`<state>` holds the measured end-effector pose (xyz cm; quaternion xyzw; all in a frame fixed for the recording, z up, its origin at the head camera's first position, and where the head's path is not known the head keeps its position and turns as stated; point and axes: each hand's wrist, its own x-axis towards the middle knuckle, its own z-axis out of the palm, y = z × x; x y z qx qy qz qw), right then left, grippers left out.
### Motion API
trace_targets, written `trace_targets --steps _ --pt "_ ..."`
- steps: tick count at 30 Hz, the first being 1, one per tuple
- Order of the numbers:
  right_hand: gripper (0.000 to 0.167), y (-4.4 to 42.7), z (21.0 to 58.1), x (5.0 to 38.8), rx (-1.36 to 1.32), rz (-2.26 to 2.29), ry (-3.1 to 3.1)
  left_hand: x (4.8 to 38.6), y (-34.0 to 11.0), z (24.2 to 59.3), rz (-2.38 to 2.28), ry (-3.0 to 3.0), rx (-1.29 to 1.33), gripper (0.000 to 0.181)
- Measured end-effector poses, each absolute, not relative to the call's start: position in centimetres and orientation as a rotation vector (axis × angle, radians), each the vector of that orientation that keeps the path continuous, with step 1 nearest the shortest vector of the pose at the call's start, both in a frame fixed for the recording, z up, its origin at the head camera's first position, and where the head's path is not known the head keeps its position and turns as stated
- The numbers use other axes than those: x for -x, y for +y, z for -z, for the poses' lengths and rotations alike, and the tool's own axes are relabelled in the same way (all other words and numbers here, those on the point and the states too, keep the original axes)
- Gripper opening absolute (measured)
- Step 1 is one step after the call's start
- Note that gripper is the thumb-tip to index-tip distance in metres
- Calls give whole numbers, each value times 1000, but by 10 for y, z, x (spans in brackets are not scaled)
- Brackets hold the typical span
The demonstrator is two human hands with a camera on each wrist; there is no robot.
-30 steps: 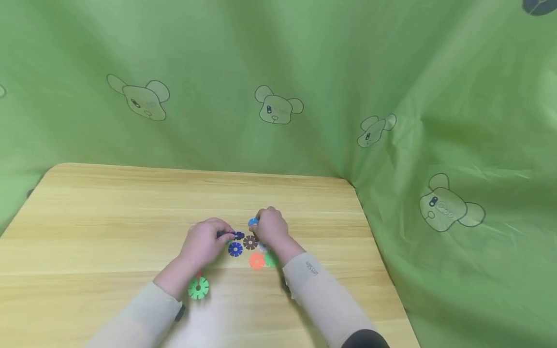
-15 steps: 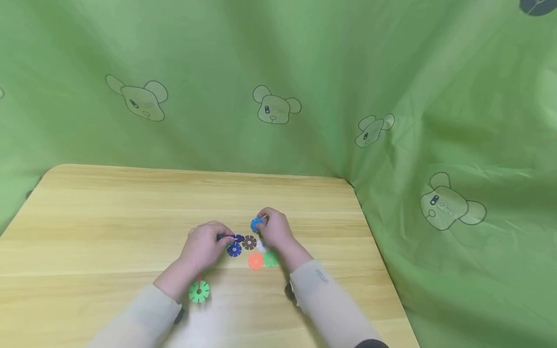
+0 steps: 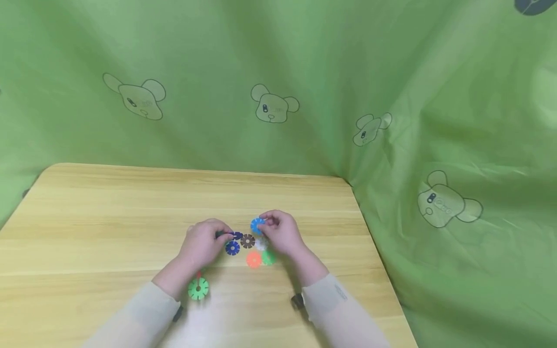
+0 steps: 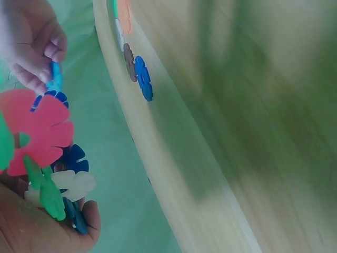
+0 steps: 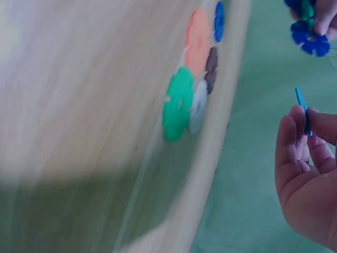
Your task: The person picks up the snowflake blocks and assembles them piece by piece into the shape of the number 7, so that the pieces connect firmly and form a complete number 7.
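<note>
One light blue disc is pinched between the thumb and fingers of the right hand; the right wrist view shows it nearly edge-on, partly covered. Left of that grip, the left hand pinches a cluster of joined discs, with a dark blue disc jutting toward the right hand, apart from the light blue one. In the left wrist view, a pink disc, a white disc and others overlap, their joints hard to trace, and a green piece is cut off at the edge. Just nearer the person than both grips, loose discs in blue, brown, whitish, orange and green lie on the table. Beside the left wrist shows a light green disc; whether it belongs to the cluster cannot be told.
</note>
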<state>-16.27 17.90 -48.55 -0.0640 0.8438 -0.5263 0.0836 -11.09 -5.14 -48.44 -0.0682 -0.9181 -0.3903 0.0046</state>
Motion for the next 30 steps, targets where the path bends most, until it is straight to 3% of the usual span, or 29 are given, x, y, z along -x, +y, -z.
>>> trace_targets --steps 9,30 --pt "23 173 466 144 173 1706 2352 111 -50 480 1228 -2845 219 6" --pt "21 166 469 138 9 1844 2143 102 -45 476 1259 -2710 249 12"
